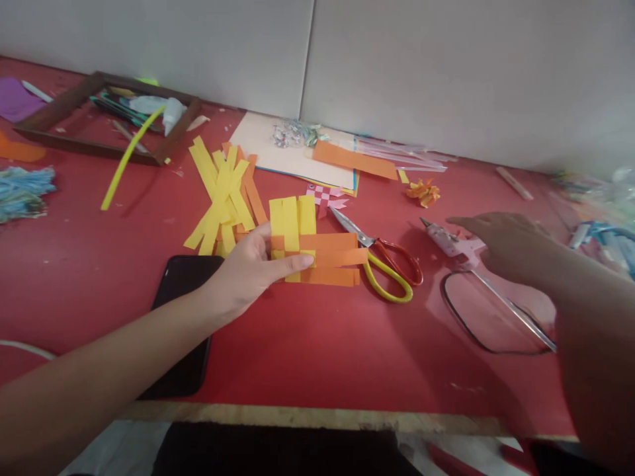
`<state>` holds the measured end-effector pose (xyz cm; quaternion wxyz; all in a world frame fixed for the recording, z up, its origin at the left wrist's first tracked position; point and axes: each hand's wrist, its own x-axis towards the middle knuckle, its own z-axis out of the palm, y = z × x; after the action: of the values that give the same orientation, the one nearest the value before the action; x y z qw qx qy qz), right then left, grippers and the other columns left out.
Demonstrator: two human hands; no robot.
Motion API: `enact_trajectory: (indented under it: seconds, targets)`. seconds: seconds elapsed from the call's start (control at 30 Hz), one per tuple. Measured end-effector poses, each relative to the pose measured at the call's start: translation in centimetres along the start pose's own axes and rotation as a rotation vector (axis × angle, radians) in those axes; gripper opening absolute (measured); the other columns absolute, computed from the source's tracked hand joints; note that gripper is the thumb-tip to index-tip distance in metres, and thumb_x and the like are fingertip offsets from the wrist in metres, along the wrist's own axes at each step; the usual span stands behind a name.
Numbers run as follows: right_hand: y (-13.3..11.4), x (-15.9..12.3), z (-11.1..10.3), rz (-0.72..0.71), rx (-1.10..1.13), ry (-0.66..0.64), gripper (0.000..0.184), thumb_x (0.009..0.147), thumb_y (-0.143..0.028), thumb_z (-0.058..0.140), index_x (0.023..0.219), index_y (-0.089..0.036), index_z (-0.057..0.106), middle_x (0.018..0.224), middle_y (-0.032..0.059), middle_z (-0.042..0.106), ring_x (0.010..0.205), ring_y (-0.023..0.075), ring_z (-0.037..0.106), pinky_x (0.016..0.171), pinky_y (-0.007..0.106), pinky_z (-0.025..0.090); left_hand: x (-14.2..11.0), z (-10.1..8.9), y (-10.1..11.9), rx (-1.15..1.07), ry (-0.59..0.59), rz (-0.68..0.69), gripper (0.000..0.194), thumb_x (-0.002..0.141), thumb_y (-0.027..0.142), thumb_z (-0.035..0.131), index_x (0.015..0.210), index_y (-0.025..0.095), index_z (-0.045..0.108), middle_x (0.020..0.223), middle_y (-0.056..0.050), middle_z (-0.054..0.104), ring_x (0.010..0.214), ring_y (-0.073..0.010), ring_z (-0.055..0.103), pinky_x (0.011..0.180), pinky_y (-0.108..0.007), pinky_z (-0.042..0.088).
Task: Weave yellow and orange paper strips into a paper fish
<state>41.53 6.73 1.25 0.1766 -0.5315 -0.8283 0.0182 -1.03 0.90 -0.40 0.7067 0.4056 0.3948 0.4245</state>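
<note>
My left hand (258,264) pinches a weave of yellow and orange paper strips (292,225), its thumb pressed on the front. Yellow ends of the weave point up and orange ends point right. At the right, my right hand (508,241) is over a pink hot glue gun (449,241) with its index finger stretched out; the other fingers are mostly hidden. A clear glue stick (516,311) sticks out of the gun's back. Between the hands lie scissors (391,268) with one red and one yellow handle, blades partly apart, close to the orange ends.
Loose yellow strips (221,185) lie beyond my left hand. A black phone (183,330) sits under my left forearm. A wooden frame (94,142) surrounds tools at the back left. White card (278,149), an orange strip (354,158) and clear sticks (407,153) lie by the wall.
</note>
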Motion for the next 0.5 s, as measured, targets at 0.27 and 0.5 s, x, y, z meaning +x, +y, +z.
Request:
enact_trajectory:
  seconds: [0.27, 0.5]
  targets:
    - [-20.0, 1.7, 2.4, 0.171, 0.634, 0.008, 0.033, 0.092, -0.033, 0.056, 0.124, -0.026, 0.053, 0.116, 0.0069, 0.066, 0.11, 0.0223, 0.063, 0.093, 0.04, 0.054, 0.0, 0.0, 0.2, -0.037, 0.068, -0.031, 0.053, 0.065, 0.024, 0.087, 0.111, 0.018, 0.06, 0.11, -0.008, 0.073, 0.101, -0.026, 0.07, 0.086, -0.037, 0.057]
    - [-23.2, 0.8, 6.6, 0.537, 1.353, -0.049, 0.046, 0.073, -0.036, 0.079, 0.111, -0.026, 0.054, 0.102, 0.0027, 0.067, 0.087, 0.0157, 0.068, 0.078, 0.032, 0.059, -0.1, -0.2, 0.0, 0.068, -0.036, -0.021, 0.047, 0.069, 0.027, 0.085, 0.108, 0.017, 0.062, 0.107, -0.009, 0.074, 0.095, -0.0265, 0.071, 0.087, -0.042, 0.056]
